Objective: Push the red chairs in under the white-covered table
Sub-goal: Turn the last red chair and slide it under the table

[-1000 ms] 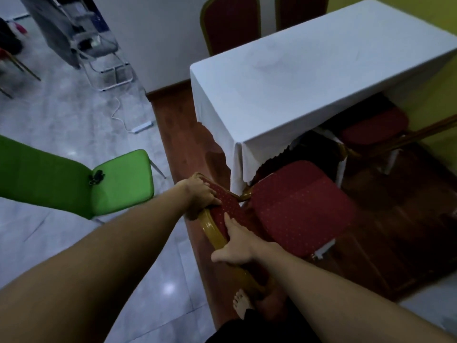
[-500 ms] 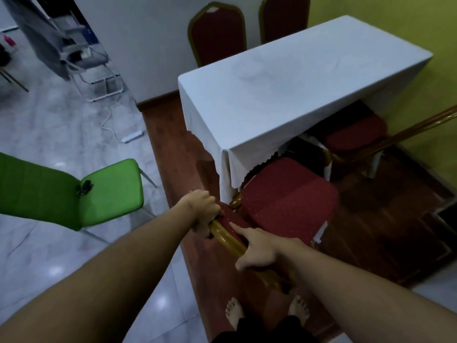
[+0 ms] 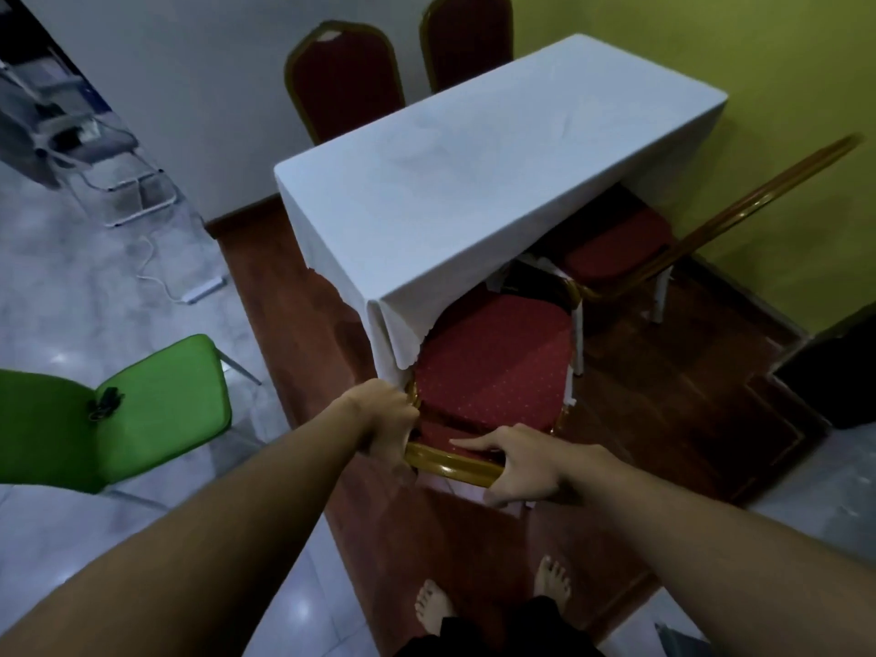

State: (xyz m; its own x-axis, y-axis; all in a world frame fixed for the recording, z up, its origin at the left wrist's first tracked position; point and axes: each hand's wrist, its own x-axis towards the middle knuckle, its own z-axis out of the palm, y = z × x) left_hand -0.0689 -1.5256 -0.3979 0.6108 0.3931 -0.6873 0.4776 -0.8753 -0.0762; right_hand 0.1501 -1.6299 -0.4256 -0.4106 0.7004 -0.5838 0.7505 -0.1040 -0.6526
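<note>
A red chair (image 3: 493, 362) with a gold frame stands at the near side of the white-covered table (image 3: 474, 182), the front of its seat under the hanging cloth. My left hand (image 3: 386, 419) grips the left end of its backrest top. My right hand (image 3: 521, 462) grips the right end, fingers over the red padding. A second red chair (image 3: 616, 248) sits further right along the same side, partly under the table, its gold backrest angled out. Two more red chairs (image 3: 346, 78) stand against the table's far side.
A green chair (image 3: 156, 410) stands on the tiled floor to my left. A white power strip (image 3: 204, 291) and cable lie on the tiles beyond it. A folding metal chair (image 3: 114, 182) is at the back left. A dark box (image 3: 834, 381) sits at the right. My bare feet stand on the wooden strip.
The chair has turned square to the table and slid further in, its seat front now under the cloth. Both hands kept hold of the backrest.
</note>
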